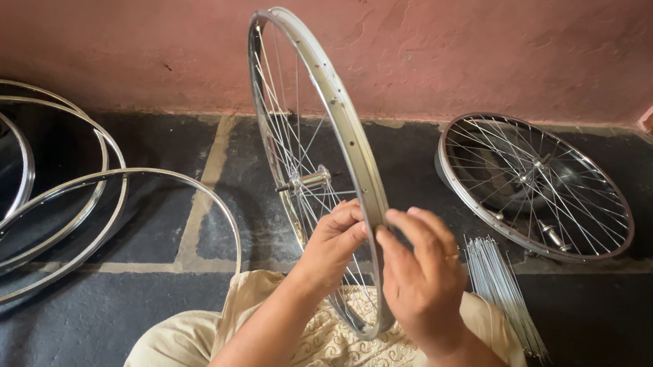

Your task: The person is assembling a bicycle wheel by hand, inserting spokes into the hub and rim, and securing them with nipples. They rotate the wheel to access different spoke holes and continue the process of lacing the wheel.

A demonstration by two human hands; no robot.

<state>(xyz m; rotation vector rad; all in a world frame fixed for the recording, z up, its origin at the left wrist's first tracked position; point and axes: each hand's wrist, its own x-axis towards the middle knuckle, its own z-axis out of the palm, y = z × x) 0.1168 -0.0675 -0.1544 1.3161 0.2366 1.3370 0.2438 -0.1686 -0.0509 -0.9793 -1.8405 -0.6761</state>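
A spoked bicycle wheel [333, 101] stands upright on my lap, its silver rim edge-on to me and its hub [306, 181] showing on the left side. My left hand [332, 244] pinches the near part of the rim from the left, fingers closed on it among the spokes. My right hand [421, 279] is at the same spot from the right, thumb and fingers pressed against the rim. A ring shows on one right finger. My knees, in pale cloth, lie under the wheel.
Bare silver rims [89, 186] lie stacked on the dark floor at left. A second spoked wheel [536, 184] leans flat at right, with a bundle of loose spokes [502, 286] beside my right knee. A pink wall runs behind.
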